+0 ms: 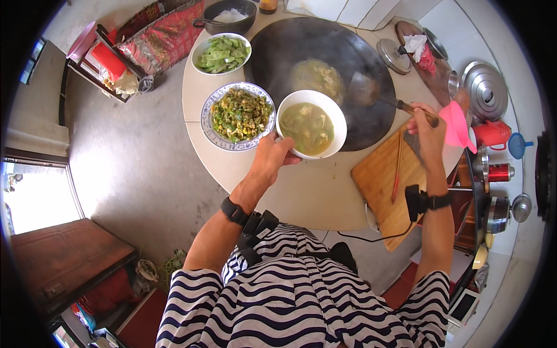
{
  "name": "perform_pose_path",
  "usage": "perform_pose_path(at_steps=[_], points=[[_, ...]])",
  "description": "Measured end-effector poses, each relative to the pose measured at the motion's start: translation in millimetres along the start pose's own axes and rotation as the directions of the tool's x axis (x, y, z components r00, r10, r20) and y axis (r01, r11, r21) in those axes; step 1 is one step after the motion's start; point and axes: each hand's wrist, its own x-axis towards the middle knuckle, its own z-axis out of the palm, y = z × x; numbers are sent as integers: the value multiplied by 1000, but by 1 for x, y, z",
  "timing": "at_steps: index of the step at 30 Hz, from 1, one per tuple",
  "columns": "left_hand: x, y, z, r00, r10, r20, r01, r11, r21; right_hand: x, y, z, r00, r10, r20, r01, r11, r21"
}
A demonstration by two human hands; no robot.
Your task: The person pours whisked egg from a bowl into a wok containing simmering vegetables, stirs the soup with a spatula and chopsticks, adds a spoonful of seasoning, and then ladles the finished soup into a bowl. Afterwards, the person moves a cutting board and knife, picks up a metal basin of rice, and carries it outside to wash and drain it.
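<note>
My left hand (274, 157) grips the near rim of a white bowl (340, 135), which holds a greenish soup (307, 128) with pale pieces in it. The bowl is held at the near edge of a large black wok (278, 48). More of the same kind of soup (317, 78) steams at the wok's bottom. In my right hand (424, 119) is the wooden handle of a ladle or wok spatula (364, 89); its metal head rests inside the wok, right of the soup. Just left of the bowl stands a blue-patterned plate (208, 130) of chopped green and yellow food.
A bowl of sliced green pods (222, 54) and a dark pot with white contents (230, 16) stand at the back left. On the right are a wooden cutting board (378, 174) with chopsticks (397, 169), a pink plastic scoop (453, 126) and a pot lid (394, 56).
</note>
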Motion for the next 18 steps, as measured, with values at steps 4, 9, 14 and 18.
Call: perform_pose_path(at_steps=[4,9,14,18], points=[[0,-4,-3,1000,1,-5,-2,998,-56,41,52,21,972,205,-111,-200,978,55],[-4,-1,-4,1000,-11,-20,10,999,-47,53,111,59,911,388,-138,-281,831,481],[-3,-2,-4,1000,-20,-6,20,999,-35,39,152,103,895,447,-6,-314,638,703],[-5,-4,-4,999,-28,-30,25,995,-97,34,156,121,871,491,26,-321,528,786]])
